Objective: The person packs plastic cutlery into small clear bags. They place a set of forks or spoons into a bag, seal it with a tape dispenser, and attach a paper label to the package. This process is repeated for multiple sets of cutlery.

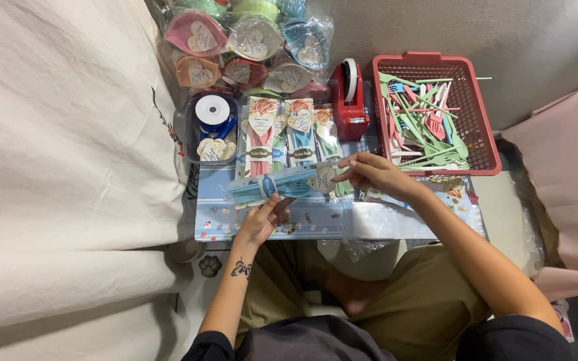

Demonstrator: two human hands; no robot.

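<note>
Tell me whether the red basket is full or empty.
Partly full: the red basket holds a loose pile of green, pink and blue plastic cutlery.

Long clear cutlery packet (282, 184) with blue contents and a heart-shaped tag (323, 179) lies crosswise, mid-frame. Behind it, three upright sealed packets (289, 130) with heart labels stand side by side. Farther back: heap of heart-labelled bowl packages (252, 47), pink, orange, blue.

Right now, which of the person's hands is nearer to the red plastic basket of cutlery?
The right hand. It sits just left of the red plastic basket, below its near corner, pinching the blue wrapped cutlery pack. The left hand holds that pack's far end, farther away.
</note>
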